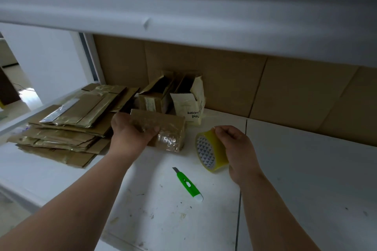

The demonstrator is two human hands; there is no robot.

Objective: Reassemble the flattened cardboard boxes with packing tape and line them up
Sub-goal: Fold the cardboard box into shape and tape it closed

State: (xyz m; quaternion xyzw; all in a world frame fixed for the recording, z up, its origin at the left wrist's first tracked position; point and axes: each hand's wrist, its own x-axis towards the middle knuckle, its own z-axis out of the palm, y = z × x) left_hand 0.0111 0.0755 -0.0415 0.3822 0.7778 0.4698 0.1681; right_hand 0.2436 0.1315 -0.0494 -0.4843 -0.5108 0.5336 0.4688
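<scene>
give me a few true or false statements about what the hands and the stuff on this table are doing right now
1. The left hand holds the brown taped box. True.
2. The right hand grips the green utility knife. False: it grips the tape roll; the knife lies alone on the white table.
3. The flattened boxes are stacked left of the taped box. True.
4. Two opened boxes stand against the back wall. True.
5. The tape roll is blue. False: it is yellowish.

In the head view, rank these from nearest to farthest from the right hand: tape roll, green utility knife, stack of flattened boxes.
1. Tape roll: held in the right hand itself.
2. Green utility knife: on the table, below and left of that hand.
3. Stack of flattened boxes: far left, beyond the left hand.
</scene>
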